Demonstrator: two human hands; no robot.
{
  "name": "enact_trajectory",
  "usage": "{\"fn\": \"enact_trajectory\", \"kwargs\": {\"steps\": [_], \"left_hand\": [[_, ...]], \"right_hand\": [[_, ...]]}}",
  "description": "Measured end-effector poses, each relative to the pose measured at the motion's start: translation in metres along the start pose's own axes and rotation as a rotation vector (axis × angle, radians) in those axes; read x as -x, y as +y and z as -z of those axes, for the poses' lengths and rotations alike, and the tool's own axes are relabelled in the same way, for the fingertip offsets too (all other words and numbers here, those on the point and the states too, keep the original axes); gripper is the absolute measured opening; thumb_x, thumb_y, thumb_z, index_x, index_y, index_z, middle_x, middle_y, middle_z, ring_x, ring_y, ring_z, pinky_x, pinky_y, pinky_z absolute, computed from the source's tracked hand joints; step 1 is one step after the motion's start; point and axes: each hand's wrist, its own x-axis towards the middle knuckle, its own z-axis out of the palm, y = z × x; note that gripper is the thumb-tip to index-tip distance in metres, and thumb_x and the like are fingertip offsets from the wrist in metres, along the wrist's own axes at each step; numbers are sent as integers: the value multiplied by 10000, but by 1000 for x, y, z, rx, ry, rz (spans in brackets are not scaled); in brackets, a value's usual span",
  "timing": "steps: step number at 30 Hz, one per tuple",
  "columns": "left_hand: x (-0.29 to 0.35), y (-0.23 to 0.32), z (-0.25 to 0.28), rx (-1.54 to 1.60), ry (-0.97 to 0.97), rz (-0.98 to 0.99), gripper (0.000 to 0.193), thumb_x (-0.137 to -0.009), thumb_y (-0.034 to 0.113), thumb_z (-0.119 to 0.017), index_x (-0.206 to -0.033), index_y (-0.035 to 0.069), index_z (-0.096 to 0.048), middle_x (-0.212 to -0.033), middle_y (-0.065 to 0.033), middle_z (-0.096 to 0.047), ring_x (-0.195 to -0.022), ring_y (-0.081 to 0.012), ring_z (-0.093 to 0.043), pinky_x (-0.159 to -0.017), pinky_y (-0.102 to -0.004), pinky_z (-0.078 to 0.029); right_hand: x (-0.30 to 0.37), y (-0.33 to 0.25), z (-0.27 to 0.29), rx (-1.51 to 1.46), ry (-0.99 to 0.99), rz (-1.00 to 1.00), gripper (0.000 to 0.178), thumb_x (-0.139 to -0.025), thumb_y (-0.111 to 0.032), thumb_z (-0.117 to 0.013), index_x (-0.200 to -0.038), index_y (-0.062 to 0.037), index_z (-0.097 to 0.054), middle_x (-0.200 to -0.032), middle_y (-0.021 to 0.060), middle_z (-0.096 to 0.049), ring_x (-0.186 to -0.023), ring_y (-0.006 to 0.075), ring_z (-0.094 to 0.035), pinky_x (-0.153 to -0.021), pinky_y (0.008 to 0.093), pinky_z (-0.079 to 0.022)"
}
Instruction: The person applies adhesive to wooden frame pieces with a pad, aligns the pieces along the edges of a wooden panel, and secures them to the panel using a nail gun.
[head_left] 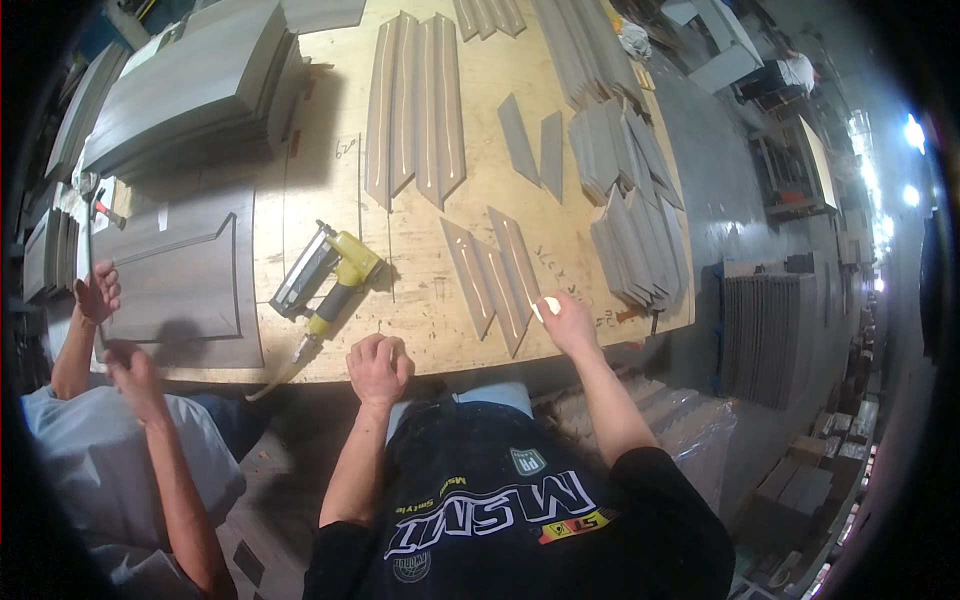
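My right hand (570,326) is closed around a small white object, seemingly a glue bottle (546,309), most of it hidden by my fingers. It is at the lower right end of a short group of grey angled-end strips (497,278), which carry beads of pale glue. My left hand (380,369) rests on the table's front edge with its fingers curled in and nothing visible in them. Beyond it to the left lies a yellow-green and black nail gun (345,270) with a hose fitting at its handle. Longer glue-lined strips (415,110) lie farther back.
Two bare strips (535,145) and stacked grey strips (640,220) lie to the right on the wooden table (330,205). Grey panels (190,80) are piled at back left. At left, a co-worker's hands (130,375) hold a thin strip beside a framed panel (190,280).
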Motion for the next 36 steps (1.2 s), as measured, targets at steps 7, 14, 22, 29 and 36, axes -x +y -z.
{"fn": "enact_trajectory", "kwargs": {"steps": [7, 14, 22, 29, 36], "left_hand": [[-9, 7, 11, 38, -28, 48, 228, -789, 165, -717, -1012, 170, -669, -1049, -63, -617, -972, -298, -588, -852, -445, -448], [-55, 66, -18, 399, -236, 123, 414, -882, 150, -695, -1260, 9, -600, -1182, -219, -631, -1137, -411, -586, -998, -474, -474], [-56, 64, -8, 536, -316, 383, 551, -894, 136, -673, -1404, 8, -509, -1315, -226, -539, -1180, -380, -566, -1052, -445, -461], [-59, 44, 20, 336, -186, 335, 466, -903, 114, -666, -1344, 17, -552, -1299, -221, -559, -1228, -406, -530, -1071, -463, -427], [-175, 138, -6, 336, -248, 80, 350, -907, 161, -683, -1238, 56, -643, -1268, -199, -607, -1189, -408, -584, -1017, -459, -487]], "right_hand": [[-34, 5, 12, -727, 74, -211, 392, -1009, -386, -641, -1090, -5, -688, -838, 47, -691, -728, 125, -626, -678, 303, -496], [-79, -1, -39, -708, 185, -102, 443, -1017, -407, -615, -1181, 0, -676, -1004, 130, -719, -930, 201, -658, -867, 329, -490], [-24, -44, -75, -1064, -50, -275, 356, -1029, -333, -613, -1173, -14, -677, -1026, 117, -715, -870, 146, -667, -788, 283, -539], [-14, -54, -86, -1411, -181, -225, 302, -1074, -291, -532, -1181, -15, -595, -1083, 125, -670, -877, 268, -742, -758, 380, -614], [-12, 6, -28, -1673, -217, -369, 311, -1047, -341, -557, -1157, -57, -619, -978, 77, -663, -792, 288, -737, -708, 393, -609]]}}
